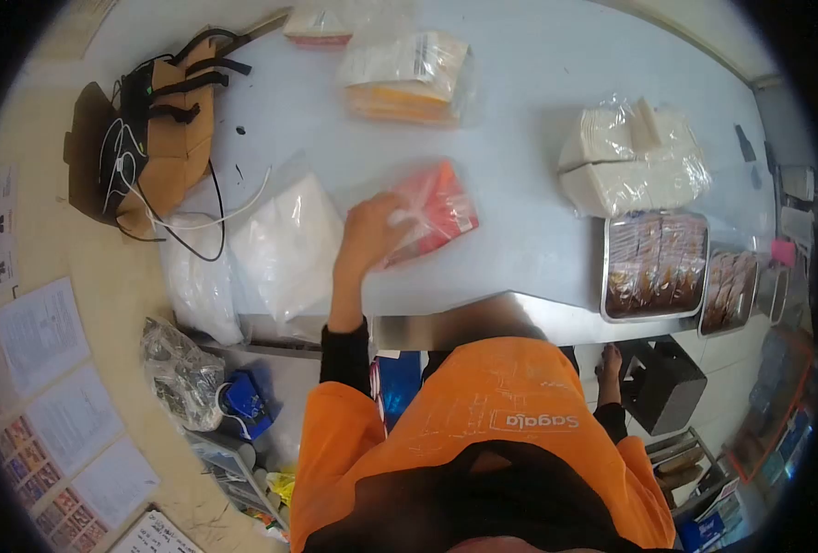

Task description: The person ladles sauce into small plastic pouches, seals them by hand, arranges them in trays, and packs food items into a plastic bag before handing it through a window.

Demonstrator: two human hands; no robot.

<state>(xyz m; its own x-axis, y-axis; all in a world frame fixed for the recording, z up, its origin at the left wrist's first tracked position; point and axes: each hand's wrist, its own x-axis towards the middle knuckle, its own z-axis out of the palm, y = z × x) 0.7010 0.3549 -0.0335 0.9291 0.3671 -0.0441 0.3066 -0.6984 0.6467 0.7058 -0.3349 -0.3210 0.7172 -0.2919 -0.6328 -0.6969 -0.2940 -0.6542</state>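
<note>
On the grey-white tabletop lies a red packet [446, 205] in a clear plastic bag. My left hand [372, 229] is closed on the left side of this bag, its fingers bent over the plastic. My right hand [611, 358] hangs below the table's front edge, small in view, with its fingers loose and nothing visible in them. Left of the red packet lies a clear bag with white contents [291, 241], close to my left wrist. Farther back is a bagged stack with yellow-orange layers [407, 88].
Bagged white stacks [635, 166] stand at the right, behind metal trays of wrapped brown items [656, 267]. A cardboard box with black straps and cables [179, 134] is at the back left. Another white bag [197, 276] lies near the left edge. A dark stool [667, 382] stands below.
</note>
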